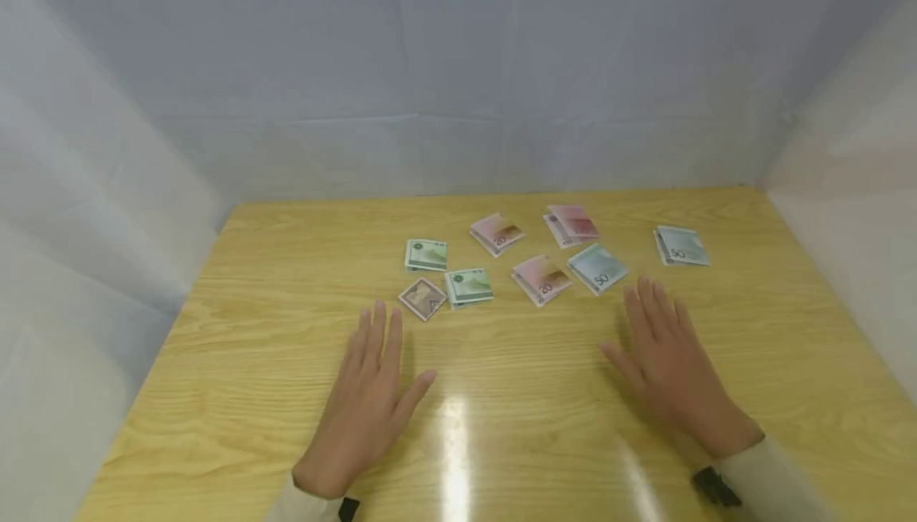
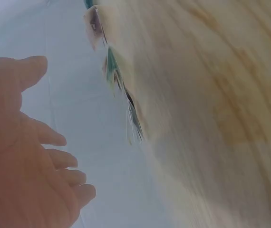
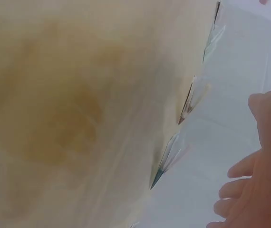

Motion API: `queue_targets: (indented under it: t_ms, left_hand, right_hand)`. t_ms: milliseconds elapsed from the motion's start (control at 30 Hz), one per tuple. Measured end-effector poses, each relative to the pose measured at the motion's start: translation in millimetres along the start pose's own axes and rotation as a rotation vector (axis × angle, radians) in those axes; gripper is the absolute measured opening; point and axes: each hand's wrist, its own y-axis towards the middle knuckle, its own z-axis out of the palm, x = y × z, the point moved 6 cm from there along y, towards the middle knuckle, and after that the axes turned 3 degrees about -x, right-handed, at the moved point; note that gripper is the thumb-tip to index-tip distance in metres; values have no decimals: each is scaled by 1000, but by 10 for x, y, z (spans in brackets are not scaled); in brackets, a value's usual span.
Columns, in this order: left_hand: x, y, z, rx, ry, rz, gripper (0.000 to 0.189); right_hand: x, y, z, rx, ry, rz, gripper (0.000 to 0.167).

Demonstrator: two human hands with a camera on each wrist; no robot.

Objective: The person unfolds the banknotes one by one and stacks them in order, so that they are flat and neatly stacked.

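My left hand (image 1: 365,403) is palm down over the near left of the table, fingers straight and thumb spread, holding nothing. Nearest its fingertips lies a small brownish folded banknote (image 1: 423,299). Beside that note are two green folded banknotes, one to the right (image 1: 469,287) and another behind (image 1: 427,255). My right hand (image 1: 669,371), also with straight fingers, holds nothing, its fingertips just short of a blue-green folded 50 note (image 1: 598,269). Pinkish-brown folded 20 notes (image 1: 542,278) lie in the middle. In the wrist views both hands appear apart from the tabletop.
A red-pink folded banknote (image 1: 573,224) lies toward the back, and another folded 50 note (image 1: 682,246) sits at the right. The wooden table (image 1: 272,307) is bordered by a pale cloth backdrop (image 1: 458,68) behind and at both sides.
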Motion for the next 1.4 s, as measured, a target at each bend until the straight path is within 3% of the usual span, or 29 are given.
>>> queue_targets:
  t_ms: [333, 667, 833, 967, 1133, 1400]
  left_hand:
    - [-38, 72, -54, 14, -274, -33, 83]
    - [-32, 209, -59, 20, -437, -22, 77]
    - [45, 252, -28, 70, -565, -109, 75]
    - [100, 247, 0, 110, -742, -205, 71]
    - [134, 250, 28, 101, -933, -244, 67]
    - [166, 261, 39, 78, -1023, -282, 63]
  right_hand:
    - [-203, 365, -22, 59, 102, 72, 78]
    - [-439, 814, 28, 138, 260, 153, 78]
    - [-541, 1012, 90, 190, 290, 198, 77]
    - [-639, 1137, 164, 224, 323, 266, 76]
    - [-773, 1287, 288, 268, 344, 338, 75]
    - [-943, 1435, 413, 303, 411, 515, 76]
